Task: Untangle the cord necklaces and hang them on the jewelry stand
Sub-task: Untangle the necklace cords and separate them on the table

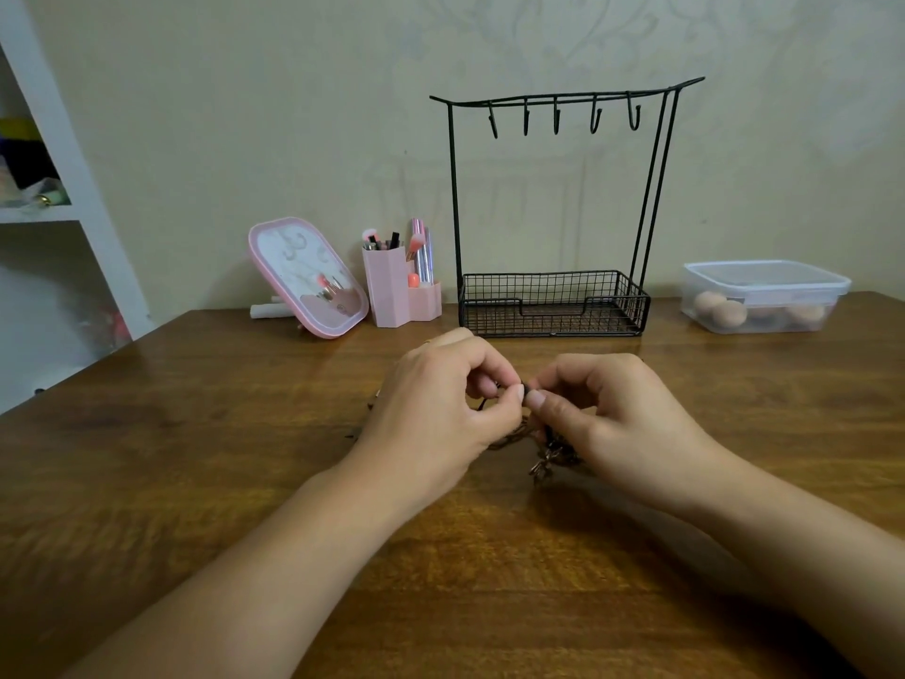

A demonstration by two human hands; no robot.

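I am early in this job, by my reckoning: all five hooks on the jewelry stand (553, 208) are bare and its wire basket looks to hold nothing, so no necklace has been hung yet and the whole untangling is ahead of me. The cord necklaces (536, 445) lie in a bunched clump on the wooden table (196, 458), near the front of the stand but well apart from it, mostly hidden under and between my hands. My left hand (436, 414) has its fingers curled in, thumb and forefinger pinching a bit of dark cord; my right hand (607, 414) is curled the same way, its thumb tip meeting the left one on that cord, so both pinch at one spot (a knot, I suppose, though it is too small to make out). As for direction, the tangle has no clear long axis: it is a heap, with loose strands trailing to the left of my left hand and a coppery pendant poking out toward me below my right thumb. What remains is to separate every cord and then hang each on a hook.
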